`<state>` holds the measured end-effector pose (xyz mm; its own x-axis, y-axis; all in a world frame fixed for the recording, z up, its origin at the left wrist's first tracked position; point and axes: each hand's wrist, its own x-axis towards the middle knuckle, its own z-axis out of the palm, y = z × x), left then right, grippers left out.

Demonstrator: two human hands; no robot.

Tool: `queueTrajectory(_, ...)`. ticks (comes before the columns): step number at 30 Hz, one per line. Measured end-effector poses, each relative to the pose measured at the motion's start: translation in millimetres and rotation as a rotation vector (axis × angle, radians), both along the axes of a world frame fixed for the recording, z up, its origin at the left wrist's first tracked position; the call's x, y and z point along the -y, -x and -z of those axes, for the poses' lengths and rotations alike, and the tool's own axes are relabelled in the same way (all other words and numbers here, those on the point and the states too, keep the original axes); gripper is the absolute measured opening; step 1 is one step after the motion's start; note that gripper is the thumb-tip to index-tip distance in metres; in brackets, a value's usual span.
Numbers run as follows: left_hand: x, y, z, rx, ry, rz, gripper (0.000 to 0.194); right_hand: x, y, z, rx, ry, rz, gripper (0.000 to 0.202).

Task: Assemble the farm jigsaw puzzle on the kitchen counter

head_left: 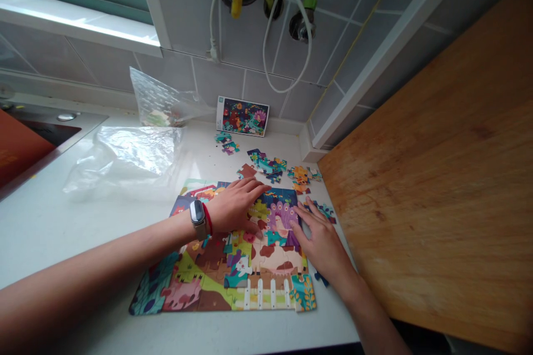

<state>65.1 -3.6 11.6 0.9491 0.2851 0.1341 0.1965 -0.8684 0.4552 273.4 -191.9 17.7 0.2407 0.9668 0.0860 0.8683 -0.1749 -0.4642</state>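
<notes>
A colourful jigsaw puzzle (216, 288), largely joined, lies flat on the white counter. My left hand (237, 205), with a watch (198, 216) and a red band at its wrist, rests over the puzzle's upper middle, fingers spread and reaching to the right. My right hand (320, 236) lies along the puzzle's right edge beside the purple peacock (282, 217), fingers stretched out. Neither hand visibly holds a piece. A leaf-patterned corner piece (303, 292) sits slightly askew at the lower right. Loose puzzle pieces (266, 165) are scattered beyond the puzzle, some overlapping.
A picture card (243, 116) leans against the tiled wall. Clear plastic bags (133, 155) stand and lie at the back left. Close on the right rises a wooden board (437, 166). Cables and hoses (287, 28) hang above. A dark blue piece (321, 278) lies under my right wrist.
</notes>
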Motion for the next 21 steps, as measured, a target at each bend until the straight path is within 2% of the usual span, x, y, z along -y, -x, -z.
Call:
queueTrajectory(4,-1.2,0.3,-0.7,-0.016,-0.018,-0.001,0.100,1.9,-2.5,-2.7,0.046,0.085,-0.054,0.049)
queueTrajectory(6,-3.9,0.7,-0.8,-0.012,-0.032,0.012,0.094,4.0,-5.6,-6.3,0.068,0.145,-0.080,0.056)
queueTrajectory(10,-13.4,1.1,0.7,0.002,-0.048,0.028,0.054,8.3,-9.7,-15.2,0.094,0.254,-0.126,0.074)
queueTrajectory(12,-18.1,0.7,2.7,0.013,-0.039,0.016,0.043,9.1,-9.5,-19.0,0.097,0.302,-0.136,0.081)
queueTrajectory(17,-24.4,-0.6,7.0,0.072,0.036,-0.034,0.046,9.1,-6.2,-21.9,0.118,0.343,-0.141,0.084)
queueTrajectory(21,-25.0,-0.2,5.2,0.102,0.056,0.001,0.043,9.3,-5.9,-21.1,0.133,0.298,-0.140,0.081)
